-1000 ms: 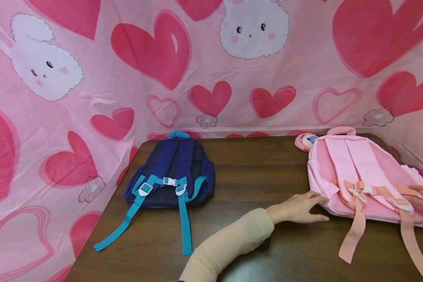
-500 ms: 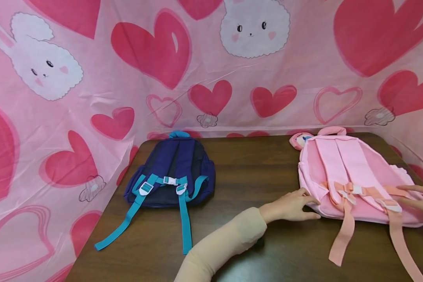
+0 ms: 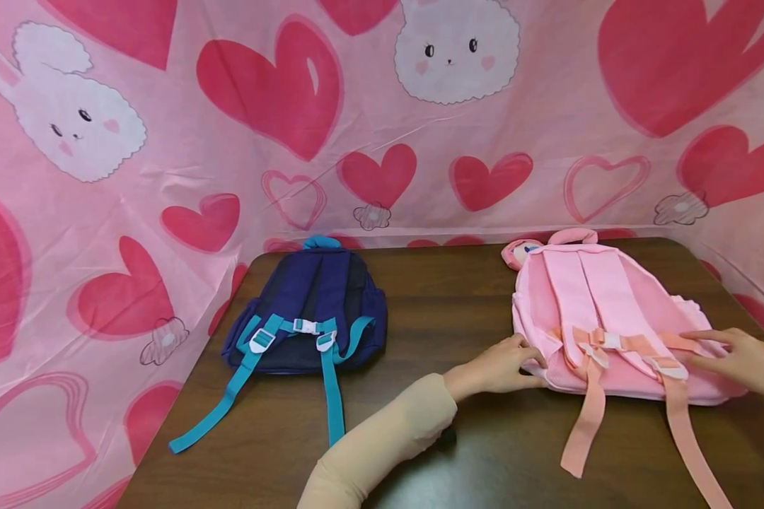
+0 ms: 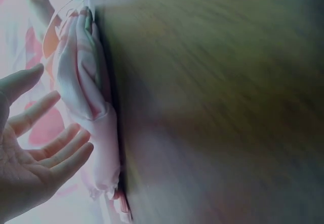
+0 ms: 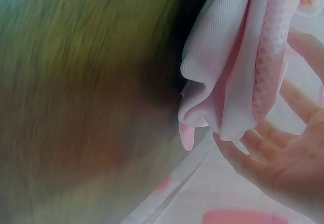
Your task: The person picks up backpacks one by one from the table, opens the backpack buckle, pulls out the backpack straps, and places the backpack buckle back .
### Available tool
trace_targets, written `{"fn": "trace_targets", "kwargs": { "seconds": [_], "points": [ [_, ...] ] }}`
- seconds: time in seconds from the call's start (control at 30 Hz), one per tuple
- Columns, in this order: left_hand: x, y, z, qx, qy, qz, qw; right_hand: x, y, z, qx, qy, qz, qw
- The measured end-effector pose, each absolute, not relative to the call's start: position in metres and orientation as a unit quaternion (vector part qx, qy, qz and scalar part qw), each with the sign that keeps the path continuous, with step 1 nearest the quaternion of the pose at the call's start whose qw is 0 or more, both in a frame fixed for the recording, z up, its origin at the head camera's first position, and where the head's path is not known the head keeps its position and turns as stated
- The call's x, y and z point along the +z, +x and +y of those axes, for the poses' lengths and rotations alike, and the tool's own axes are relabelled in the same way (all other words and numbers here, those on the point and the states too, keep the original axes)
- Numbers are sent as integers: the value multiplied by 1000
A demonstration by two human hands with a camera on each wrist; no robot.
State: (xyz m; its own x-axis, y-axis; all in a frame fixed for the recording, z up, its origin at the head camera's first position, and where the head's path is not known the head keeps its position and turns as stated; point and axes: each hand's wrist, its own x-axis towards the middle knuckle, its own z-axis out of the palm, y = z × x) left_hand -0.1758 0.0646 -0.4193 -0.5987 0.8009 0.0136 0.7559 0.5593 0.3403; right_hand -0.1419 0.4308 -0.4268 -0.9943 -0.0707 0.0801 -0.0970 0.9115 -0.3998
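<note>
A pink backpack (image 3: 624,283) lies on the right of the table, strap side up, its peach strap ends (image 3: 588,424) trailing toward the near edge. My left hand (image 3: 499,364) is at its lower left corner; in the left wrist view, the left hand (image 4: 40,148) has spread, relaxed fingers beside the bag's side. At the lower right side is my right hand (image 3: 741,360), thumb and fingers extended over the edge. In the right wrist view, the right hand (image 5: 283,153) lies along the pink fabric (image 5: 228,72), some fingertips hidden behind it.
A navy backpack (image 3: 321,283) with teal straps lies on the left of the brown table (image 3: 446,304). A round pink charm (image 3: 517,254) sits beside the pink bag's top. Pink heart-print cloth (image 3: 382,85) hangs behind and at both sides.
The pink backpack has slid left across the table, with both hands moving left alongside it. The navy backpack has stayed in place.
</note>
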Motion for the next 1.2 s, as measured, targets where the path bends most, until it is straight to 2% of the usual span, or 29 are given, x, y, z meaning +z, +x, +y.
{"fn": "trace_targets", "kwargs": {
  "seconds": [0.37, 1.2],
  "points": [
    [-420, -177, 39, 206, 428, 877, 71, -420, -143, 400, 205, 46, -978, -3],
    [-420, -175, -12, 203, 357, 911, 29, -419, -149, 342, 238, 117, -964, 25]
  ]
}}
